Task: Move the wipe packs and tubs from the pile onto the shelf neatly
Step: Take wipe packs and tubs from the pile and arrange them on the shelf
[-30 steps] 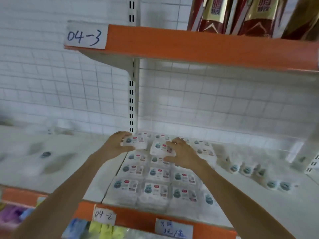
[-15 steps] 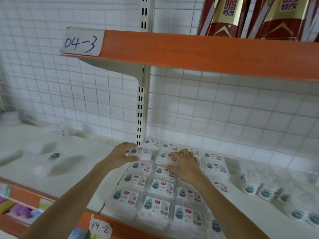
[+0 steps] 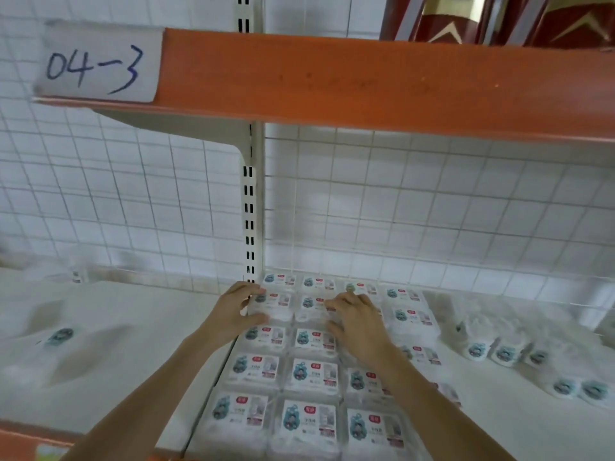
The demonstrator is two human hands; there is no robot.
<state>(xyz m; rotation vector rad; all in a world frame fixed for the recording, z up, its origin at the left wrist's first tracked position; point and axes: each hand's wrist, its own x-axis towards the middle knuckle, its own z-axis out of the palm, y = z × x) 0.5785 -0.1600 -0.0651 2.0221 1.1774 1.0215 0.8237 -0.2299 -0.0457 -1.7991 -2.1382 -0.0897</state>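
Observation:
White wipe packs (image 3: 314,377) with teal and red labels lie in tidy rows on the white shelf (image 3: 499,427). My left hand (image 3: 233,316) grips a wipe pack (image 3: 278,302) in the left column, second row from the back, thumb on its front edge and fingers on top. My right hand (image 3: 357,322) holds the neighbouring wipe pack (image 3: 311,306), fingers over its top and thumb at its front. Both packs sit down among the rows. Wipe tubs (image 3: 479,351) with round teal lids lie on the shelf to the right.
An orange shelf edge (image 3: 366,84) labelled 04-3 hangs overhead, with red bottles (image 3: 442,18) on it. A slotted upright (image 3: 249,207) and wire grid back (image 3: 432,211) stand behind the packs. Blurred white packs (image 3: 63,337) lie on the left bay.
Both hands have moved the two packs towards the back and lowered them into the second row. The view has tilted up and come closer to the shelf.

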